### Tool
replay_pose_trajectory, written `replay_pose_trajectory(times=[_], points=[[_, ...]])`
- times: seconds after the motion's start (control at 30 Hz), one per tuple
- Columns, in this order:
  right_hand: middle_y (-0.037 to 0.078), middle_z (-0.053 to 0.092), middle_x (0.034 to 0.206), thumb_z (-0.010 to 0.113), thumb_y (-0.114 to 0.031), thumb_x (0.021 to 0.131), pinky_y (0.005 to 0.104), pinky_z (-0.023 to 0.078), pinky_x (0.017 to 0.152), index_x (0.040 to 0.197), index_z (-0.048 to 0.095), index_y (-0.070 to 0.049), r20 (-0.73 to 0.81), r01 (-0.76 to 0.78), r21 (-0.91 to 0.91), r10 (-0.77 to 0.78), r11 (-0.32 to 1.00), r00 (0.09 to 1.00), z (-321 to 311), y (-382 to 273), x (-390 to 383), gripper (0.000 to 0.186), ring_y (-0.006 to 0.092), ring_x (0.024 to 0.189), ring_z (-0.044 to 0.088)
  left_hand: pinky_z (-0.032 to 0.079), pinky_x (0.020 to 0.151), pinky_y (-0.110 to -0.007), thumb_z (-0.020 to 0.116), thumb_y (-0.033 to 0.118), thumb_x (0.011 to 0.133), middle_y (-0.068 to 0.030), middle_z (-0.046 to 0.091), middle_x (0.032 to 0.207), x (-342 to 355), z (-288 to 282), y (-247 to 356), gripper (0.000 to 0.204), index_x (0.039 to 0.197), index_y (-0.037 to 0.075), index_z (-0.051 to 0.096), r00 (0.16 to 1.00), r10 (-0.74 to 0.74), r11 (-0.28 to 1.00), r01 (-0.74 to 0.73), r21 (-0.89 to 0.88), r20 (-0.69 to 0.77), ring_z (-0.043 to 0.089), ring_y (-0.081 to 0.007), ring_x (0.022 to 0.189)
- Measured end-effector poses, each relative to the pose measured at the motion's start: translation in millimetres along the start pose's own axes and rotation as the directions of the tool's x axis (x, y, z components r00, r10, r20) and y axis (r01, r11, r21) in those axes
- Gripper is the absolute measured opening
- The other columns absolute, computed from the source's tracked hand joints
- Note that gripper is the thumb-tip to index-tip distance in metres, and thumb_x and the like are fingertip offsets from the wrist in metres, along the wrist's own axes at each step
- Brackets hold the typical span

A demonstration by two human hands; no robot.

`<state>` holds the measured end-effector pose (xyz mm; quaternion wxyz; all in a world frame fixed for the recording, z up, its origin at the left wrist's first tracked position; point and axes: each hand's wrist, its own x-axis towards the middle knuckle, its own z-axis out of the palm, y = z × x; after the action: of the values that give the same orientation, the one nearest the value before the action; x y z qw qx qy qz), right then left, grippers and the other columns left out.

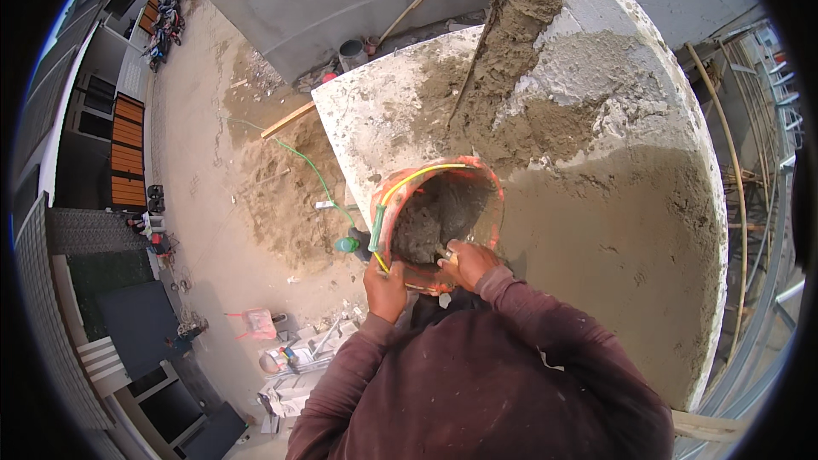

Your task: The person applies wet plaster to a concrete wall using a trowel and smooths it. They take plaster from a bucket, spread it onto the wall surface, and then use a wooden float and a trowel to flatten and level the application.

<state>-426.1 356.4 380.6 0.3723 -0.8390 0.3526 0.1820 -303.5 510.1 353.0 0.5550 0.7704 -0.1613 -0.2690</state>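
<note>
"Where's the bucket (498,230)?"

"Before the person, at the slab's (609,234) near left edge: round-mouthed, orange, crusted, with lumpy grey mortar (417,230) inside."

"And the hands?"

"The left hand (386,291) is clamped on its rim beside the yellow handle (417,175); the right hand (469,265) is curled round a pale grip (445,256), the rest hidden."

"The slab?"

"Chalky white, curved outside, partly coated in smooth, damp mortar. Left lies a sandy yard (200,145); beyond, a grey wall (341,0)."
</note>
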Motion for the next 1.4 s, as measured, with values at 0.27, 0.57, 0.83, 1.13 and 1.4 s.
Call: replay_pose_trajectory(times=[0.27, 0.57, 0.83, 1.13, 1.4], points=[[0.02, 0.068, 0.088, 0.061, -0.04, 0.09, 0.0452, 0.051, 0.076, 0.104, 0.064, 0.001, -0.007, 0.452, 0.065, -0.453, 0.89, 0.892, -85.2, -59.1, 1.1, 0.043, 0.0378, 0.083, 0.066, 0.063, 0.052, -0.039, 0.051, 0.002, 0.081, -0.0099, 0.061, 0.089, -19.3, -69.7, -120.7, 0.026, 0.107, 0.001, 0.052, 0.874, -0.437, 0.798, 0.269, -0.54, -0.21, 0.068, -0.0247, 0.069], [0.0, 0.057, 0.068, 0.056, -0.037, 0.097, 0.0247, 0.045, 0.052, 0.098, 0.064, 0.001, 0.28, -0.158, 0.799, -0.128, 0.58, 0.951, -115.4, 72.9, 101.5, 0.038, 0.0084, 0.055, 0.053, 0.058, 0.061, -0.035, 0.052, 0.001, 0.077, -0.0076, 0.059, 0.093, -70.2, -153.2, -147.2, 0.039, 0.116, 0.0, 0.052, 0.74, -0.474, 0.864, 0.286, -0.414, -0.478, 0.063, -0.0201, 0.075], [0.002, 0.056, 0.066, 0.055, -0.035, 0.096, 0.0263, 0.043, 0.049, 0.095, 0.061, 0.001, -0.343, 0.007, 0.599, 0.249, 0.801, 0.906, -201.0, 51.3, -10.2, 0.037, 0.0088, 0.05, 0.051, 0.052, 0.07, -0.031, 0.052, -0.002, 0.074, -0.0087, 0.061, 0.093, -63.7, -155.4, -153.0, 0.037, 0.111, -0.005, 0.054, 0.738, -0.471, 0.881, 0.369, -0.296, -0.483, 0.061, -0.0187, 0.076], [0.019, 0.061, 0.104, 0.057, -0.017, 0.089, 0.0411, 0.052, 0.076, 0.112, 0.058, 0.0, -0.13, 0.229, -0.333, -0.285, 0.915, 0.95, -41.8, 46.7, 18.6, 0.028, 0.0355, 0.091, 0.063, 0.05, 0.07, -0.046, 0.058, 0.012, 0.081, -0.0293, 0.063, 0.082, -2.7, -24.1, -33.2, 0.039, 0.118, -0.001, 0.058, 0.962, -0.246, 0.969, 0.246, -0.016, -0.118, 0.065, -0.0435, 0.082], [0.023, 0.054, 0.12, 0.054, -0.013, 0.089, 0.0462, 0.051, 0.085, 0.116, 0.056, -0.002, 0.024, 0.188, -0.604, -0.219, 0.774, 0.976, -43.3, -5.6, 3.8, 0.029, 0.038, 0.106, 0.059, 0.05, 0.067, -0.04, 0.057, 0.006, 0.082, -0.0251, 0.065, 0.082, 1.0, 6.9, 10.5, 0.039, 0.12, -0.003, 0.058, 0.989, -0.146, 0.977, 0.145, -0.156, 0.0, 0.065, -0.0332, 0.072]])
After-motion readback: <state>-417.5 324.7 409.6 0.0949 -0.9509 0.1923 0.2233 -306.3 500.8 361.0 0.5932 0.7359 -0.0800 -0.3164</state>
